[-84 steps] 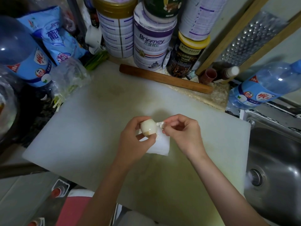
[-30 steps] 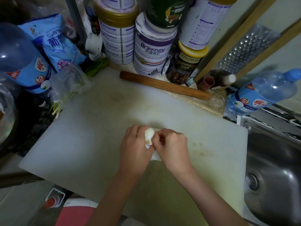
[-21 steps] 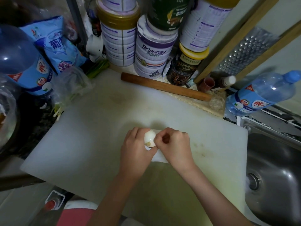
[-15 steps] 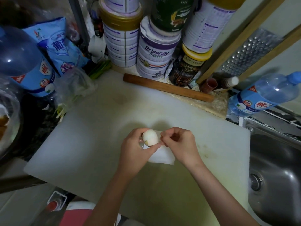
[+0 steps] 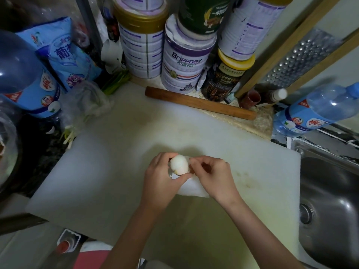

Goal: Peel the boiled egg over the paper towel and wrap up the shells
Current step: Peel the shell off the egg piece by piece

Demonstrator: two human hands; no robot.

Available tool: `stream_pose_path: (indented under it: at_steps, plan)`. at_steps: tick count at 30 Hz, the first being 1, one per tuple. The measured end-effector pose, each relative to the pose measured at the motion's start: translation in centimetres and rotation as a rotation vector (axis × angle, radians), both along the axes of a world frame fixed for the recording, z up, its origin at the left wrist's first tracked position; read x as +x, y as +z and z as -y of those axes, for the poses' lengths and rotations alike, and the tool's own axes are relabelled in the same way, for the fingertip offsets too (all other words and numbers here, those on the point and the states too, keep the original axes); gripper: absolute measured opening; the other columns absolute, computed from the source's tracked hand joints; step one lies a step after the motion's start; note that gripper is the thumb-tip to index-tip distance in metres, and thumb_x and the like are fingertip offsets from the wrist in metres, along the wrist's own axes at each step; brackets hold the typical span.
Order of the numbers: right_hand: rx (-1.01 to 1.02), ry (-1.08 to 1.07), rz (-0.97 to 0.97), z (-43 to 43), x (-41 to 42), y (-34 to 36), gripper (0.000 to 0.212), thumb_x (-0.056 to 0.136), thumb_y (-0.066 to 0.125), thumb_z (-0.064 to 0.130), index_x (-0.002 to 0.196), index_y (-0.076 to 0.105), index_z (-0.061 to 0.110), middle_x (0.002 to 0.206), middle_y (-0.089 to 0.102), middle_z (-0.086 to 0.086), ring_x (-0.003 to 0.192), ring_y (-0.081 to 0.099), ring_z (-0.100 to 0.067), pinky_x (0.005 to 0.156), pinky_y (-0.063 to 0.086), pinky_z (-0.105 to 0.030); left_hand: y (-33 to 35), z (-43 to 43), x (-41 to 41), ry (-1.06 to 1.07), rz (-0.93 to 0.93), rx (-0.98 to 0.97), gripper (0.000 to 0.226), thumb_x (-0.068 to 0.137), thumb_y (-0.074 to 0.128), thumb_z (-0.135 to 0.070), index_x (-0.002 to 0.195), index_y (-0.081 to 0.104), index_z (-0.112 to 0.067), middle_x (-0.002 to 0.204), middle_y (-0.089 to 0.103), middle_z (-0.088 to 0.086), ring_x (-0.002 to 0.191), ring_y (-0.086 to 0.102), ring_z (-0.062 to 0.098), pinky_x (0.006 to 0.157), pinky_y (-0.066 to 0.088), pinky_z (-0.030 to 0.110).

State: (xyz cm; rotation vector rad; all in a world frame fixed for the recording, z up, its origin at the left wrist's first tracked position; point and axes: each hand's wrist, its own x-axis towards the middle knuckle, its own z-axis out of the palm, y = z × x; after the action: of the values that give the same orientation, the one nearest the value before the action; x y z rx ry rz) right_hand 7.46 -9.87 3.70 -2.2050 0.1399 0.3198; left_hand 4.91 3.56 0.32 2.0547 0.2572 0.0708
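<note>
egg [image 5: 179, 164] in left hand [image 5: 161, 179] grip, above paper towel [image 5: 191, 188]

Egg [image 5: 179, 164]: smooth, white, slight gloss. Paper towel [image 5: 191, 189]: matt soft paper. Cutting board [image 5: 108, 171]: matt white plastic, faint stains. Rolling pin [image 5: 200, 102]: smooth bare wood. Sink [image 5: 330, 191]: brushed metal, dull sheen. Grater [image 5: 303, 59]: rough punched metal in a wood frame. Bottle [image 5: 318, 111]: clear glossy plastic.

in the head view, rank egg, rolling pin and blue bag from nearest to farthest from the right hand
1. egg: touching the right hand, just to its left.
2. rolling pin: farther back, lying across the middle.
3. blue bag: far back left.
</note>
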Motion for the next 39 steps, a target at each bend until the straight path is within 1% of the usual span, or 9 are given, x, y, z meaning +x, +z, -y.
stream_pose_path:
  at_steps: [3, 8, 15, 21, 25, 27, 30, 34, 39]
  plan:
    - [0.086, -0.040, -0.005, -0.4, -0.2, 0.6, 0.008, 0.080, 0.070, 0.023, 0.081, 0.075, 0.017, 0.072, 0.073, 0.013, 0.068, 0.065, 0.004, 0.066, 0.046, -0.006, 0.5, 0.6, 0.2, -0.010, 0.074, 0.137, 0.039, 0.062, 0.082, -0.028, 0.094, 0.062, -0.017, 0.090, 0.062, -0.005, 0.084, 0.059, 0.017, 0.068, 0.050, 0.034]
    - [0.133, -0.102, -0.003, -0.1, -0.2, 0.7, 0.009, 0.083, 0.067, 0.017, 0.082, 0.076, 0.014, 0.078, 0.075, 0.008, 0.072, 0.066, 0.002, 0.070, 0.047, -0.008, 1.2, 1.6, 0.3, 0.043, 0.114, 0.224, 0.036, 0.063, 0.081, -0.024, 0.091, 0.061, -0.014, 0.086, 0.061, -0.003, 0.082, 0.057, 0.019, 0.064, 0.046, 0.031]
    - [-0.098, 0.020, 0.180, 0.1, -1.1, 0.8, 0.014, 0.081, 0.061, 0.014, 0.071, 0.071, 0.012, 0.069, 0.071, -0.004, 0.066, 0.066, -0.020, 0.067, 0.053, -0.037, 1.4, 2.5, 0.1, -0.016, 0.118, 0.270, 0.031, 0.064, 0.079, -0.014, 0.090, 0.062, -0.012, 0.086, 0.061, -0.002, 0.084, 0.055, 0.019, 0.065, 0.040, 0.027]
    - [-0.213, 0.050, 0.258, 0.4, -0.8, 0.8, 0.013, 0.078, 0.060, 0.013, 0.069, 0.069, 0.011, 0.065, 0.070, -0.002, 0.060, 0.063, -0.021, 0.061, 0.052, -0.035, 1.4, 2.5, 0.2, -0.059, 0.134, 0.269, 0.032, 0.063, 0.080, -0.013, 0.089, 0.063, -0.010, 0.085, 0.062, 0.000, 0.080, 0.056, 0.022, 0.064, 0.043, 0.030]
    - [-0.207, 0.013, 0.270, 0.6, -0.5, 0.8, 0.011, 0.078, 0.061, 0.011, 0.069, 0.067, 0.010, 0.065, 0.070, 0.000, 0.059, 0.063, -0.017, 0.061, 0.052, -0.032, 1.2, 2.2, 0.3, -0.021, 0.040, 0.032, 0.034, 0.064, 0.082, -0.017, 0.091, 0.062, -0.018, 0.090, 0.063, -0.008, 0.084, 0.059, 0.011, 0.070, 0.048, 0.023]
    - [-0.079, -0.048, 0.166, 0.7, -0.2, 0.7, 0.012, 0.079, 0.061, 0.011, 0.069, 0.067, 0.014, 0.065, 0.071, 0.005, 0.063, 0.064, -0.008, 0.065, 0.052, -0.024, 1.1, 2.0, 0.3, 0.032, -0.069, -0.221, 0.037, 0.062, 0.084, -0.018, 0.090, 0.062, -0.024, 0.091, 0.067, -0.011, 0.085, 0.062, 0.000, 0.069, 0.046, 0.010]
    - [0.144, -0.137, -0.006, 0.7, 0.2, 0.6, 0.020, 0.080, 0.060, 0.008, 0.066, 0.065, 0.021, 0.055, 0.066, 0.012, 0.063, 0.063, -0.004, 0.069, 0.052, -0.020, 0.6, 1.5, 0.4, 0.095, -0.205, -0.494, 0.042, 0.060, 0.085, -0.012, 0.092, 0.062, -0.025, 0.095, 0.069, -0.006, 0.091, 0.064, 0.002, 0.070, 0.048, 0.010]
    - [0.297, -0.242, -0.094, 1.0, 0.5, 0.3, 0.025, 0.081, 0.059, 0.003, 0.063, 0.065, 0.019, 0.054, 0.065, 0.005, 0.060, 0.063, -0.012, 0.075, 0.056, -0.037, 0.2, 1.0, 0.3, 0.116, -0.219, -0.597, 0.043, 0.065, 0.080, 0.001, 0.095, 0.059, -0.020, 0.096, 0.068, -0.004, 0.089, 0.065, 0.004, 0.069, 0.048, 0.010]
    - [0.285, -0.277, -0.092, 0.9, 0.2, 0.0, 0.028, 0.078, 0.060, 0.002, 0.056, 0.063, 0.020, 0.055, 0.064, 0.003, 0.065, 0.062, -0.018, 0.077, 0.053, -0.042, -0.3, 0.6, 0.4, 0.097, -0.222, -0.611, 0.045, 0.067, 0.078, 0.005, 0.093, 0.056, -0.024, 0.098, 0.065, -0.001, 0.090, 0.064, 0.007, 0.075, 0.050, 0.019]
